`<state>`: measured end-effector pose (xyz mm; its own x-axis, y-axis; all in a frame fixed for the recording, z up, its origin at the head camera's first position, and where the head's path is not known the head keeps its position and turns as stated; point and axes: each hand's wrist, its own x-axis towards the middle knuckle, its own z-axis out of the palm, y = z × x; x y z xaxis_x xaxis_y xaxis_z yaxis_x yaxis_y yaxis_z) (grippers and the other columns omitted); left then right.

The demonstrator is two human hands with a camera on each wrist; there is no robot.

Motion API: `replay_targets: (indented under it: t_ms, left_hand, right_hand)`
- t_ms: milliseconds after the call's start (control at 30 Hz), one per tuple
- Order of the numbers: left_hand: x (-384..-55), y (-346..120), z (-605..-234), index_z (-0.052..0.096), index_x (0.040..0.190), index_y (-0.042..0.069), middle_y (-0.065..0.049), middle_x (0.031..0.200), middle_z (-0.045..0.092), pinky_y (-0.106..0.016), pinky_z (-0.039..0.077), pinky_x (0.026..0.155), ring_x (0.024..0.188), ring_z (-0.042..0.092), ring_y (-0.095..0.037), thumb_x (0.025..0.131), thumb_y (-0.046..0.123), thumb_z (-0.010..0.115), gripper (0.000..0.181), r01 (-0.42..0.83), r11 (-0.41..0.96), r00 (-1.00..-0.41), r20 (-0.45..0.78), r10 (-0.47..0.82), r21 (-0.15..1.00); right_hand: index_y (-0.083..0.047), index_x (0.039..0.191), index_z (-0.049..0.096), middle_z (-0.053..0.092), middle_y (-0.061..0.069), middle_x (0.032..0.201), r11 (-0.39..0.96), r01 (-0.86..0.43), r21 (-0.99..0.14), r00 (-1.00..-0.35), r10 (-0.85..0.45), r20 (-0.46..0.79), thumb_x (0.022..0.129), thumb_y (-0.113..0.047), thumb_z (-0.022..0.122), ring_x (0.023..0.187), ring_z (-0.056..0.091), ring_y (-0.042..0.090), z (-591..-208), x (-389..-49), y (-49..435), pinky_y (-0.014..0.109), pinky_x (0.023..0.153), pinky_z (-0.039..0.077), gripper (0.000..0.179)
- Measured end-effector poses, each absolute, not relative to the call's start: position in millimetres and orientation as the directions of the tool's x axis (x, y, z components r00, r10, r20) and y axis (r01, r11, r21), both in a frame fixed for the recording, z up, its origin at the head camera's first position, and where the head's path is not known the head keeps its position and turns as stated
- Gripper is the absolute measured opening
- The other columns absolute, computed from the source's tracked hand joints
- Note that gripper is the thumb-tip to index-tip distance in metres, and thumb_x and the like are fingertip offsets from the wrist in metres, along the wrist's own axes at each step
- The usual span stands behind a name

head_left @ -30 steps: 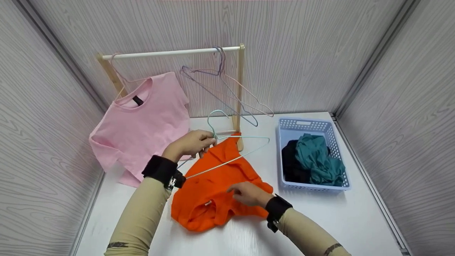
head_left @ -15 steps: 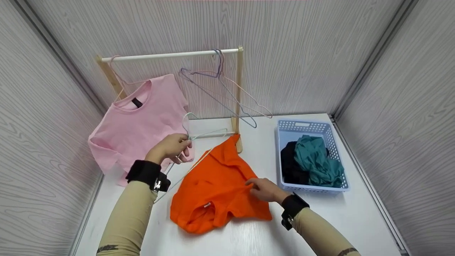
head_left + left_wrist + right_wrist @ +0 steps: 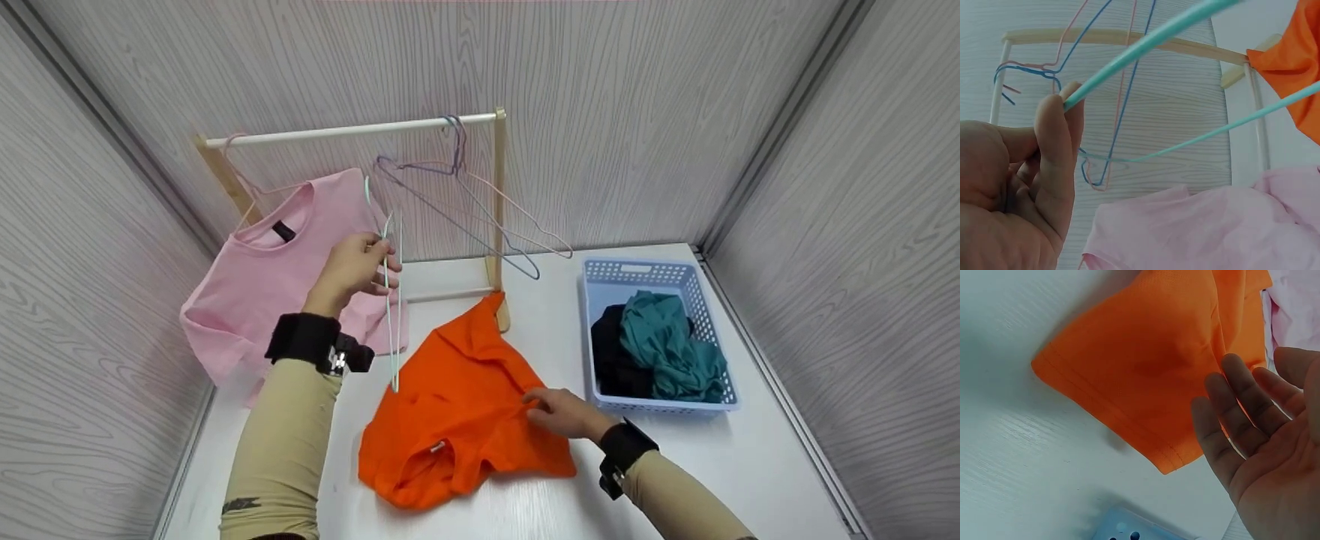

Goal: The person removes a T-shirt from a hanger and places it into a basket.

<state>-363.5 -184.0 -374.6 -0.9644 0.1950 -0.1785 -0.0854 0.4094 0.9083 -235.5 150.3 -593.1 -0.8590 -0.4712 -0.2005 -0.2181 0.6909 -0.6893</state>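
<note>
Pale wood-grain wall panels (image 3: 615, 135) stand behind and on both sides of a white tabletop (image 3: 660, 472). Curled fingers (image 3: 1053, 140) of the left hand (image 3: 354, 266) pinch a mint-green clothes hanger (image 3: 397, 330) near its hook. Turned nearly edge-on in the head view, it shows its hook above those fingers and a narrow end below them, in front of an orange shirt (image 3: 465, 390); whether hanger and cloth touch cannot be told.

That shirt lies rumpled on the tabletop, below and to the right of the left fingers, with its neckline and small pale label (image 3: 437, 447) to the lower left of the right fingers. Those fingers (image 3: 1255, 402), on the right hand (image 3: 566, 416), are released, lightly bent and spread at the shirt's right side; contact is unclear.

Just beyond the left fingers and to their left, a pink shirt (image 3: 281, 277) with a black label (image 3: 283, 230) is on a pink hanger (image 3: 240, 178), hooked over the white bar (image 3: 352, 130) of a wooden-post rack (image 3: 499, 187). Above and to the right of the left fingers, a blue-violet hanger (image 3: 427, 199) and another pink hanger (image 3: 517, 206) share that bar. Rightward from the right fingers, and a little farther off, a light-blue perforated basket (image 3: 589, 292) holds teal cloth (image 3: 667, 341) partly over black cloth (image 3: 615, 364). Black wristbands (image 3: 300, 337) and beige sleeves (image 3: 281, 442) lie nearer than either set of fingers.
</note>
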Motion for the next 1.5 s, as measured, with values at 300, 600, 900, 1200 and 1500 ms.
replay_targets:
  t_ms: [300,600,900,1200,1500]
  left_hand:
    - [-390.2,-161.1,-343.9,0.058,0.114,0.003,-0.008,0.094,0.068,-0.022,0.057,0.054,0.064,0.068,-0.016,0.105,0.026,0.041,0.030,-0.074,0.338,-0.992,-0.105,0.073,0.938]
    - [-409.0,-155.0,-334.0,0.059,0.111,0.002,-0.005,0.080,0.059,-0.020,0.055,0.051,0.052,0.060,-0.006,0.106,0.027,0.039,0.033,-0.074,0.286,-0.995,-0.091,0.044,0.955]
    - [-407.9,-137.7,-322.6,0.060,0.103,0.004,-0.001,0.070,0.054,-0.018,0.052,0.048,0.051,0.056,-0.006,0.105,0.026,0.040,0.030,-0.055,0.195,-0.998,-0.061,0.025,0.979]
    - [-414.6,-122.0,-320.5,0.058,0.105,0.005,-0.003,0.077,0.058,-0.019,0.054,0.050,0.055,0.062,-0.008,0.104,0.027,0.041,0.028,-0.064,0.146,-0.997,-0.068,0.023,0.987]
    - [-450.0,-111.6,-348.3,0.058,0.102,0.004,-0.003,0.070,0.056,-0.019,0.052,0.047,0.050,0.057,-0.007,0.104,0.021,0.039,0.026,-0.120,0.067,-0.992,-0.122,0.014,0.991]
  right_hand:
    - [-0.004,0.124,0.061,0.068,0.010,0.110,0.670,-0.180,-0.720,-0.866,-0.454,-0.207,0.100,-0.018,0.053,0.095,0.062,0.022,-597.7,-226.3,158.4,0.040,0.084,0.053,0.029]
    - [-0.008,0.125,0.060,0.065,0.004,0.108,0.660,-0.146,-0.737,-0.851,-0.464,-0.247,0.101,-0.020,0.051,0.091,0.056,0.017,-601.1,-222.2,161.4,0.033,0.081,0.051,0.029]
    - [-0.007,0.126,0.059,0.065,0.008,0.113,0.663,-0.127,-0.738,-0.854,-0.451,-0.258,0.102,-0.018,0.050,0.093,0.057,0.018,-601.9,-224.3,166.6,0.036,0.084,0.052,0.028]
    - [-0.004,0.122,0.061,0.066,0.012,0.115,0.691,-0.174,-0.702,-0.874,-0.437,-0.213,0.100,-0.017,0.052,0.099,0.060,0.025,-599.4,-230.4,167.7,0.043,0.090,0.052,0.027]
    - [-0.005,0.121,0.062,0.067,0.012,0.115,0.689,-0.148,-0.710,-0.868,-0.434,-0.240,0.100,-0.016,0.052,0.098,0.060,0.022,-600.9,-227.6,167.9,0.041,0.088,0.052,0.026]
